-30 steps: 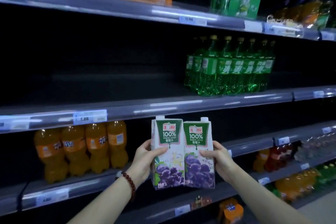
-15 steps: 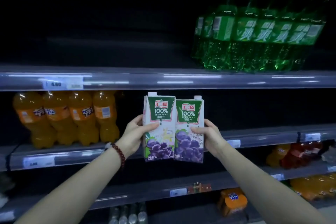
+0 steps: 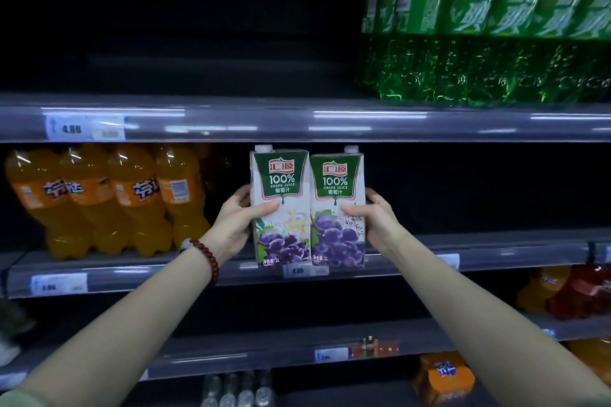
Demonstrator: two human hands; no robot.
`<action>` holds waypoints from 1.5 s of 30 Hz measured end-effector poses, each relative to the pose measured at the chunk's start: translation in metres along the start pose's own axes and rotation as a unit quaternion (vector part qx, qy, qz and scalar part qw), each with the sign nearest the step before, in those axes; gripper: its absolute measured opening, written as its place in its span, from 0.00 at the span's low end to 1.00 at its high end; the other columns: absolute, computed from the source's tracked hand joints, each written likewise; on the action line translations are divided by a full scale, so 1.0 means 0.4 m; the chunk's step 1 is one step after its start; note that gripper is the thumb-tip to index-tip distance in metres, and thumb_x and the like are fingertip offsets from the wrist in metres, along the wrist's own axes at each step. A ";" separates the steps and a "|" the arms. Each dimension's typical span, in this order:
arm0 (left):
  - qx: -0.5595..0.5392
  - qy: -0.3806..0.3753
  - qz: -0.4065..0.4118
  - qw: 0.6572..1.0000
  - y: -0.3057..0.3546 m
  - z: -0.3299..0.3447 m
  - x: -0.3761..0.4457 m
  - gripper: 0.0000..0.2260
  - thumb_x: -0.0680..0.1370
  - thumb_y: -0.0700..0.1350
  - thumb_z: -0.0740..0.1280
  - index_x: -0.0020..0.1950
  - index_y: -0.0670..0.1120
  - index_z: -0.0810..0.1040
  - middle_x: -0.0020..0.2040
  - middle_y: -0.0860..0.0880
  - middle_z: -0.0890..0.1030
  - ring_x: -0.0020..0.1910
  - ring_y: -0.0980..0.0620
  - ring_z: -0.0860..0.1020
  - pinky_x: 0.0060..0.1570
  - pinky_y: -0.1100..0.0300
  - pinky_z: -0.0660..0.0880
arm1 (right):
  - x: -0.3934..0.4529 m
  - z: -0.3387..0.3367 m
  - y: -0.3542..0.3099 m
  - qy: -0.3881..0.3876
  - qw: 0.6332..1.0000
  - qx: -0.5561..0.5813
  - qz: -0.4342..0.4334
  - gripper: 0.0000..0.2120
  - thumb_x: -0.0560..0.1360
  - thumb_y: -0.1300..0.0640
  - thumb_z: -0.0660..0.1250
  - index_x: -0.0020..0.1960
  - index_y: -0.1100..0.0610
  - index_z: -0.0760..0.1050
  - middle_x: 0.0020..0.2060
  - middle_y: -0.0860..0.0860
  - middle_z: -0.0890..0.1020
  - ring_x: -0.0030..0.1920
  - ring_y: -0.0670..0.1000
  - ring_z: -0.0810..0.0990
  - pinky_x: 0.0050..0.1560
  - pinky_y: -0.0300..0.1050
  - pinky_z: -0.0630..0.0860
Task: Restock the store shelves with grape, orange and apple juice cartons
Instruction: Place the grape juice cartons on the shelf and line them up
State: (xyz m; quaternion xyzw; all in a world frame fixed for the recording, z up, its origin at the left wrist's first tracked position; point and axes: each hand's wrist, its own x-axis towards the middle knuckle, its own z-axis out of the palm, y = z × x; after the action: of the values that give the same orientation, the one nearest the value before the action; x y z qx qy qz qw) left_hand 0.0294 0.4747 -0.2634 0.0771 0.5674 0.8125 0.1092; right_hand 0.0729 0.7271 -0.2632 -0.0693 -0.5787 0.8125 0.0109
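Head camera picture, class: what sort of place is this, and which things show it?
Most likely a shop's drinks aisle: long grey metal shelves with white price tags on their edges, rows of orange soda bottles and green soda bottles, and two white grape juice cartons.

a: dim overall. the shelf bays behind the goods sink into near-black, with no detail in the upper left.

b: the light seems to come from overhead and in front. long white streaks of glare run along the clear plastic shelf-edge strip (image 3: 297,122), washing out the white price tag (image 3: 85,127).

a: the two white-and-green grape juice cartons with purple grapes (image 3: 307,208) are the brightest and sharpest part; their large print reads cleanly.

b: edges are soft. the green plastic soda bottles (image 3: 496,36) at the top right look smeared and stretched, and the orange soda bottles (image 3: 109,198) are slightly blurred. the shelf lines bow from the wide lens.
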 end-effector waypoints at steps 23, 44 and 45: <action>0.014 -0.020 0.040 0.999 -0.088 -0.065 0.155 0.25 0.59 0.36 0.78 0.54 0.47 0.79 0.48 0.46 0.86 0.46 0.48 0.85 0.36 0.58 0.81 | 0.159 -0.032 0.084 -0.031 0.997 0.010 -0.070 0.37 0.52 0.72 0.74 0.56 0.47 0.73 0.45 0.55 0.87 0.46 0.55 0.86 0.46 0.49 0.79; 0.054 -0.042 -0.021 0.997 -0.093 -0.077 0.102 0.33 0.62 0.39 0.76 0.65 0.49 0.72 0.52 0.49 0.85 0.51 0.51 0.84 0.43 0.59 0.80 | 0.104 -0.041 0.107 -0.017 0.998 -0.063 0.005 0.47 0.59 0.58 0.81 0.74 0.55 0.63 0.59 0.56 0.82 0.62 0.56 0.78 0.69 0.55 0.68; 0.059 -0.036 -0.023 0.997 -0.094 -0.076 0.096 0.33 0.62 0.40 0.77 0.65 0.50 0.72 0.51 0.50 0.85 0.50 0.52 0.84 0.43 0.59 0.80 | 0.094 -0.040 0.110 -0.005 0.996 -0.084 0.003 0.46 0.60 0.57 0.80 0.74 0.55 0.63 0.58 0.55 0.82 0.61 0.55 0.78 0.69 0.55 0.67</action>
State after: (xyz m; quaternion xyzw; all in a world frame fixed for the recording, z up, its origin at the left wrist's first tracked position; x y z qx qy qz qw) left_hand -0.0118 0.4698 -0.3090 0.0999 0.6119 0.7713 0.1438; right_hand 0.0404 0.7314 -0.3135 -0.0676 -0.6449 0.7613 -0.0008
